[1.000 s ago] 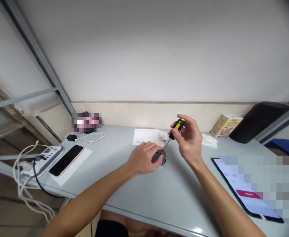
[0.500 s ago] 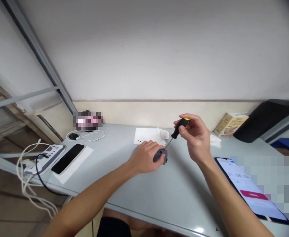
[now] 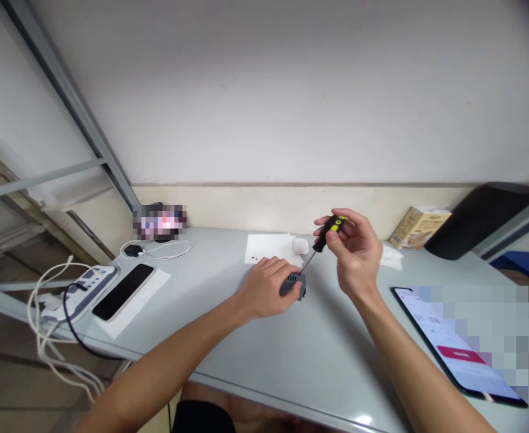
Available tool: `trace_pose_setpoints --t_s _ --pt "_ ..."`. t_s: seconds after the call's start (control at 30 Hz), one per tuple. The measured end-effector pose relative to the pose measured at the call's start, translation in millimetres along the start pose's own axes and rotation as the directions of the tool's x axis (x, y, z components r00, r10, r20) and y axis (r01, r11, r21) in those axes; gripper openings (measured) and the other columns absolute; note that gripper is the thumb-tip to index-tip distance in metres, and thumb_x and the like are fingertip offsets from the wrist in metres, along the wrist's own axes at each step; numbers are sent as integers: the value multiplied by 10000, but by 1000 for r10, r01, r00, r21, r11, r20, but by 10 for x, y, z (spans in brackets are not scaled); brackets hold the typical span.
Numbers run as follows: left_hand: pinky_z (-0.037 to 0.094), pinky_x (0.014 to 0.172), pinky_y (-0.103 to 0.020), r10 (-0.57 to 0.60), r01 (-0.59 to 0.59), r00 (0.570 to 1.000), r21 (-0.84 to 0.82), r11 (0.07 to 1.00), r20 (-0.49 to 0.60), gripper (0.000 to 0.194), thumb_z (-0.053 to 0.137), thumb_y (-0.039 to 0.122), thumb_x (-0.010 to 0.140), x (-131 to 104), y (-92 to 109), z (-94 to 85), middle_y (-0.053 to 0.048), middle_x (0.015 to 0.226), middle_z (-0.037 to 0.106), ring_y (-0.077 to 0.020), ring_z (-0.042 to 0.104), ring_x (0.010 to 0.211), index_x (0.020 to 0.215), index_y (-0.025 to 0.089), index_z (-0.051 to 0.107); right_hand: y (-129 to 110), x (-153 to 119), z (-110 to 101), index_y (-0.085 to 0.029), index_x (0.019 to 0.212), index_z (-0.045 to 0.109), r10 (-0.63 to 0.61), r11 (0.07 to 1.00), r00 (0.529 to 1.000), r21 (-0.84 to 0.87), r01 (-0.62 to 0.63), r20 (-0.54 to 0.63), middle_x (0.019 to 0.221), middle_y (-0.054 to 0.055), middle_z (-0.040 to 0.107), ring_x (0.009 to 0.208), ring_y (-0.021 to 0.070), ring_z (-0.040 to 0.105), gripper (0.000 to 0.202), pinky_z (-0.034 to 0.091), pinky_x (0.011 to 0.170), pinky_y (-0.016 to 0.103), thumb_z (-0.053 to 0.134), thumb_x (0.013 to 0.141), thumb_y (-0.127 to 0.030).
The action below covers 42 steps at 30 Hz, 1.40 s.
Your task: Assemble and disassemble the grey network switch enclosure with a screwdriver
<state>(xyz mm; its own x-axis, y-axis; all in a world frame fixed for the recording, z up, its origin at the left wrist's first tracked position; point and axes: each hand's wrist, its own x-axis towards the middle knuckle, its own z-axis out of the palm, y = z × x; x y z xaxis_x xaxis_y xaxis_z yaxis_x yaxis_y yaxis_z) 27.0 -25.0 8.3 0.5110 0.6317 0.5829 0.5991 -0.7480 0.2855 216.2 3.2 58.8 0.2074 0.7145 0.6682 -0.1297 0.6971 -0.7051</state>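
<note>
Between the fingers and thumb of my right hand (image 3: 358,249) is a black and yellow screwdriver (image 3: 328,233), tilted so its shaft slopes down to the left. Its tip meets the top of a small dark grey slotted device (image 3: 295,285), whose kind I cannot make out. My left hand (image 3: 268,287) grips that device from the left and presses it to the table, hiding part of it. Just behind lies a white sheet of paper (image 3: 268,246) with a few tiny dark pieces on it, perhaps screws. A rounded white object (image 3: 300,245) rests at the paper's right edge.
To the left are a phone (image 3: 124,291) on white paper, a power strip (image 3: 81,294) with tangled cables, and a black charger (image 3: 133,250). On the right stand a yellow box (image 3: 420,227), a black cylinder (image 3: 483,219), crumpled tissue (image 3: 391,257) and a lit tablet (image 3: 458,349).
The screwdriver handle has turned in my right hand, so more yellow marks show. My right hand has shifted slightly left; my left hand keeps its hold on the device.
</note>
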Motion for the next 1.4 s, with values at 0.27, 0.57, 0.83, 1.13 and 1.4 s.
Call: trace_pose_setpoints --t_s 0.27,0.57,0.83,1.13,1.4 --pt "466 820 -390 -89 84 996 -125 989 -31 114 555 247 1008 25 22 -3 -32 962 767 -212 677 893 1010 219 666 16 -9 8 -258 1181 684 -42 999 997 2 42 -67 1009 48 759 771 180 731 339 630 708 348 814 877 -332" --pt "477 870 -370 -216 201 976 -277 940 -24 115 631 246 1011 52 21 -10 -18 972 770 -194 690 940 927 229 708 74 17 -29 -256 1172 647 2 1000 989 9 -1 -149 976 34 748 788 188 740 390 632 734 366 832 850 -373" --pt "518 817 -317 -397 358 913 -293 887 -87 164 613 289 1014 188 -412 -240 -29 943 742 -171 634 840 916 210 719 220 98 -167 -261 1145 600 78 997 919 16 -78 -387 920 -11 744 747 174 740 508 624 795 392 878 752 -422" --pt "479 981 -398 -455 431 883 190 882 110 189 596 267 1037 34 -1028 -202 -75 1107 741 -259 648 1092 1029 217 777 323 102 -209 -256 1122 599 124 991 897 17 -129 -425 880 -27 736 701 156 726 523 620 772 375 880 711 -415" --pt "474 919 -374 -420 380 882 204 902 214 249 565 292 1060 12 -1093 -171 -78 1087 734 -257 629 1060 1042 228 805 352 98 -214 -250 1110 611 127 990 893 5 -138 -432 848 -34 742 701 155 728 496 624 771 369 861 702 -379"
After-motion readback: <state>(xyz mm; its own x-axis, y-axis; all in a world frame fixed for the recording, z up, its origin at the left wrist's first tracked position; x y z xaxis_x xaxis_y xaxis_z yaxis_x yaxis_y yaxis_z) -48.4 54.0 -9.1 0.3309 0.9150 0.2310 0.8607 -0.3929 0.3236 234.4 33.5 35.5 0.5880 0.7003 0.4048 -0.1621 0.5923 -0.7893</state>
